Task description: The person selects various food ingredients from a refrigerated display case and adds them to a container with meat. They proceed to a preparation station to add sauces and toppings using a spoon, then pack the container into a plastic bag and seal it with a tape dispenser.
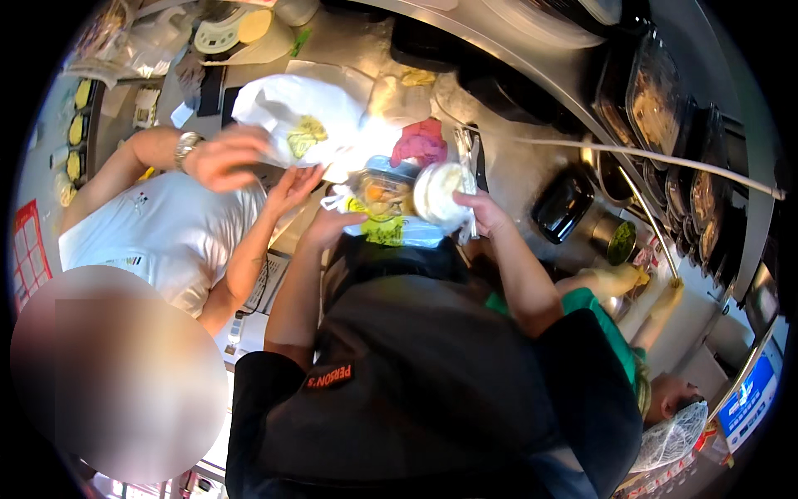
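My left hand [333, 226] grips the side of a plastic bag [385, 229] with yellow-green print, close in front of my apron. White bag handles [338, 198] bunch up above that hand. A clear-lidded food container [381, 190] with orange and brown food shows at the bag's mouth. My right hand [487, 212] holds white round tubs or lids [439, 192], blurred, against the bag's right side. Some clear plastic hangs below its fingers. Just beyond lies a crumpled pink cloth [421, 143], with metal utensils [464, 150] to its right.
At left, a co-worker in a white shirt [168, 224] reaches to a white printed bag [299, 118]. A co-worker in green [589, 312] works at right. Black trays [564, 203] and a metal pot of green food [620, 240] stand on the steel counter. A white cable [648, 159] crosses above.
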Tool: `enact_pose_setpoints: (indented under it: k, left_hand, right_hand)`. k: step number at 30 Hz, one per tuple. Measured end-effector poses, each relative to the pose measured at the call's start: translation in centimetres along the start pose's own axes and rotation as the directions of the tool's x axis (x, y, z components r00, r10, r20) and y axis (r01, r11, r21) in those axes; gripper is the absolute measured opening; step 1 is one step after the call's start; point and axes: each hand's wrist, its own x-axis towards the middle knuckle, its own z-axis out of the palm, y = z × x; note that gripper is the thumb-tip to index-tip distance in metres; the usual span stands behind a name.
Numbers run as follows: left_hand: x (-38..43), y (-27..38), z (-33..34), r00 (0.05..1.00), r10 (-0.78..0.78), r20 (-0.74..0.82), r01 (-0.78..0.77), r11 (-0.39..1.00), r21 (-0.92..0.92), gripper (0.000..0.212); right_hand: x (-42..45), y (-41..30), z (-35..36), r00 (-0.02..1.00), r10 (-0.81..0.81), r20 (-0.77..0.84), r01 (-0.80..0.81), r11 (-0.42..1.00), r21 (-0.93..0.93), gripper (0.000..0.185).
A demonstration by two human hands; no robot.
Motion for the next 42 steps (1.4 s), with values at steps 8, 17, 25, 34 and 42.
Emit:
enact_pose_setpoints:
  k: [8,17,25,34,42]
  left_hand:
    - [2.3,1.1,0.0,0.992,0.039,0.121,-0.074,0.949,0.306,0.042]
    - [1.6,-1.8,2.4,0.958,0.242,-0.156,-0.242,0.970,0.016,0.033]
    - [-4.5,-1.3,-0.6,0.919,0.387,0.070,-0.355,0.739,0.572,0.013]
    - [-8.5,3.1,-2.5,0.904,0.395,-0.162,0.087,0.201,0.976,0.020]
    - [-3.7,13.3,-6.3,0.855,0.502,-0.134,-0.082,0.385,0.919,0.059]
  right_hand:
    - [3.2,-3.1,4.8,0.969,0.181,0.170,-0.036,0.780,-0.625,0.073]
    - [0.9,2.1,2.6,0.998,-0.038,0.041,0.046,0.976,-0.214,0.069]
    - [2.2,5.3,4.2,0.968,-0.249,0.010,0.249,0.965,-0.078,0.068]
    - [2.6,-1.5,8.4,0.959,-0.264,0.101,0.268,0.963,-0.025,0.059]
    - [2.6,-1.4,11.0,0.929,-0.273,0.249,0.245,0.960,0.135,0.057]
